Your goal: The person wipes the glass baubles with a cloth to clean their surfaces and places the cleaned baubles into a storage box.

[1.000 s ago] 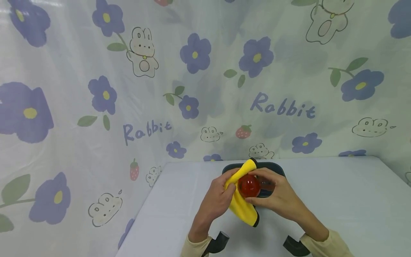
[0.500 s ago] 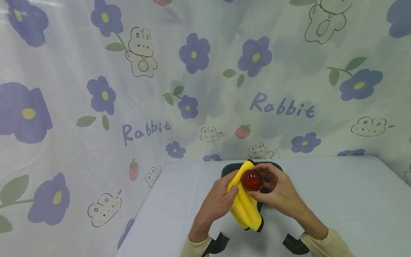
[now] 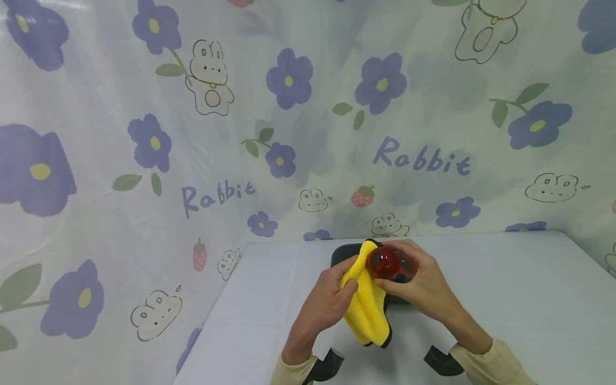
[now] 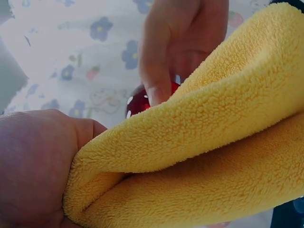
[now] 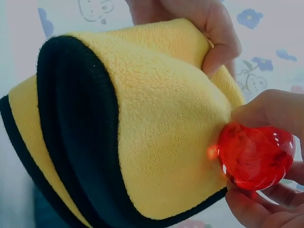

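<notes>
My left hand [image 3: 329, 297] grips a folded yellow cloth with black edging [image 3: 367, 305], its thumb lying over the front fold. The cloth hangs down in folds and fills much of the left wrist view. Between thumb and fingers, my right hand [image 3: 421, 280] holds a clear, shiny red ball [image 3: 383, 262]. In the right wrist view the red ball [image 5: 256, 154] touches or nearly touches the plush yellow side of the cloth [image 5: 166, 114]. From the left wrist view, most of the ball is hidden behind the cloth.
Behind the hands a dark tray [image 3: 343, 254] stands on the white table [image 3: 500, 289], its inside largely hidden. A hanging sheet [image 3: 327, 128] printed with flowers and rabbits rises behind the table. Black curved mounts [image 3: 328, 364] sit at both wrists.
The red ball has shifted right and slightly up with my right hand. The cloth, gathered narrow at first, now hangs wider below the left hand, which has barely moved.
</notes>
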Available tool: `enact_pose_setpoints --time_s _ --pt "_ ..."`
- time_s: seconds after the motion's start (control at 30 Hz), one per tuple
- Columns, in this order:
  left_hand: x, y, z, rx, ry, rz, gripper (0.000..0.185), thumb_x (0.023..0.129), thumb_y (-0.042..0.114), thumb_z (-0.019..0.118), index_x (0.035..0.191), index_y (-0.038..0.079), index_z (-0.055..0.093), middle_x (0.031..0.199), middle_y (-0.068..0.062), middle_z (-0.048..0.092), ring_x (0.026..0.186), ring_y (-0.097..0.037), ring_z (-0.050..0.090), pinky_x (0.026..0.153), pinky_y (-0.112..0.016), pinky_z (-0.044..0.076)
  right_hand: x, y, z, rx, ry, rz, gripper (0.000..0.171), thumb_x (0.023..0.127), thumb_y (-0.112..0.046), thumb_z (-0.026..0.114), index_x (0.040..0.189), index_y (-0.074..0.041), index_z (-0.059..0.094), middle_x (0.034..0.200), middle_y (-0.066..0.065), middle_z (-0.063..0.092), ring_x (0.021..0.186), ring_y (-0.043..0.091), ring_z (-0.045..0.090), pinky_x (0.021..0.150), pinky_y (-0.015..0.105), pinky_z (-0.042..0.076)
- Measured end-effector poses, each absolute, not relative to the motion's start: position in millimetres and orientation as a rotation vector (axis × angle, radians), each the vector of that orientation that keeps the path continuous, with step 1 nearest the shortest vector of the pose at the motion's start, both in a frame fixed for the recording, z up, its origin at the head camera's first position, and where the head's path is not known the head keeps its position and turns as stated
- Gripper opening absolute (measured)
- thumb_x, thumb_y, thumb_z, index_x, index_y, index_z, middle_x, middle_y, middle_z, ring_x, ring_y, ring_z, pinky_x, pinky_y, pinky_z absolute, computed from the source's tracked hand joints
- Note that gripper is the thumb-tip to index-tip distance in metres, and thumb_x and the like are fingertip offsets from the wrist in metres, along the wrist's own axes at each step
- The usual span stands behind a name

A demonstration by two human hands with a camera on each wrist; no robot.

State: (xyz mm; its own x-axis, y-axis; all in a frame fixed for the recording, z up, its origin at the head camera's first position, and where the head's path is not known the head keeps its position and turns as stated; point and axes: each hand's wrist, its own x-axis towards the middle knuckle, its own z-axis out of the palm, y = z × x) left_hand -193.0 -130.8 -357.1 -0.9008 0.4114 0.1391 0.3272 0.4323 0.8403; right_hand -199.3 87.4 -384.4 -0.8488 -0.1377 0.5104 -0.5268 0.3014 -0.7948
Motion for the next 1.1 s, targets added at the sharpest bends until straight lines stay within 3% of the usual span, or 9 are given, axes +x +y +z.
enact_pose_setpoints --time_s 0.27,0.5,0.77,1.1 --pt "-188.4 -130.9 -351.8 0.617 2.629 1.477 0.053 0.096 0.016 0.050 0.149 0.014 0.055 0.104 -0.005 0.067 0.079 -0.012 0.062 0.074 -0.024 0.054 -204.1 91.9 -386.9 0.596 -2.229 1.543 0.062 0.079 -0.015 0.089 0.135 -0.010 0.065 0.129 0.005 0.065 0.107 0.003 0.067 0.092 0.015 0.055" --pt "-186.0 -131.5 -348.6 0.603 2.648 1.494 0.055 0.096 0.013 0.049 0.151 0.013 0.053 0.107 -0.006 0.067 0.080 -0.013 0.062 0.074 -0.024 0.054 -204.1 91.7 -385.4 0.518 -2.305 1.463 0.058 0.078 -0.024 0.091 0.130 -0.016 0.067 0.125 0.002 0.068 0.100 0.007 0.066 0.088 0.021 0.058" --pt "-184.2 -131.3 -348.3 0.576 2.678 1.497 0.053 0.097 0.013 0.049 0.151 0.013 0.053 0.111 -0.007 0.068 0.082 -0.013 0.062 0.075 -0.024 0.053 -204.0 91.2 -387.1 0.518 -2.347 1.479 0.059 0.076 -0.025 0.092 0.128 -0.011 0.068 0.122 0.007 0.070 0.097 0.016 0.070 0.086 0.021 0.058" --pt "-182.7 -130.8 -348.3 0.624 2.729 1.518 0.052 0.097 0.010 0.049 0.148 0.015 0.056 0.113 -0.007 0.068 0.081 -0.013 0.061 0.076 -0.024 0.053 -203.7 89.7 -389.0 0.571 -2.401 1.511 0.060 0.073 -0.031 0.093 0.125 -0.013 0.069 0.117 0.003 0.070 0.090 0.011 0.069 0.080 0.024 0.060"
